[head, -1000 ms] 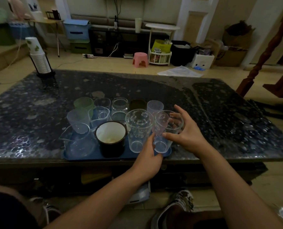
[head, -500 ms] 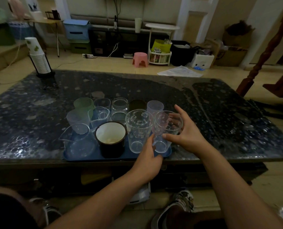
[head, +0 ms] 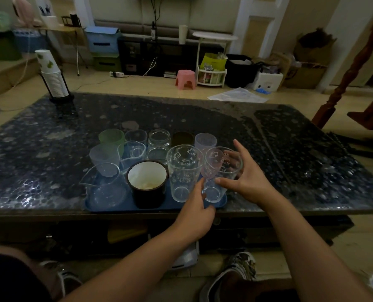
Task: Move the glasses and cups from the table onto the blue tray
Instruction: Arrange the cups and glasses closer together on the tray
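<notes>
A blue tray lies at the near edge of the dark table, packed with several glasses and cups. At its front right corner stands a clear printed glass. My right hand curls round that glass from the right, thumb in front and fingers behind. My left hand touches its base from the near left. Beside it stand a second printed glass, a dark mug with a white inside and a clear jug. Green, frosted and clear cups fill the rows behind.
A stack of paper cups in a holder stands at the table's far left corner. Beyond the table the floor holds a pink stool, boxes and shelves. A wooden post rises at the right. My shoes are under the near edge.
Almost nothing has moved. Both hands stay on the front right printed glass, which stands at the same spot on the tray.
</notes>
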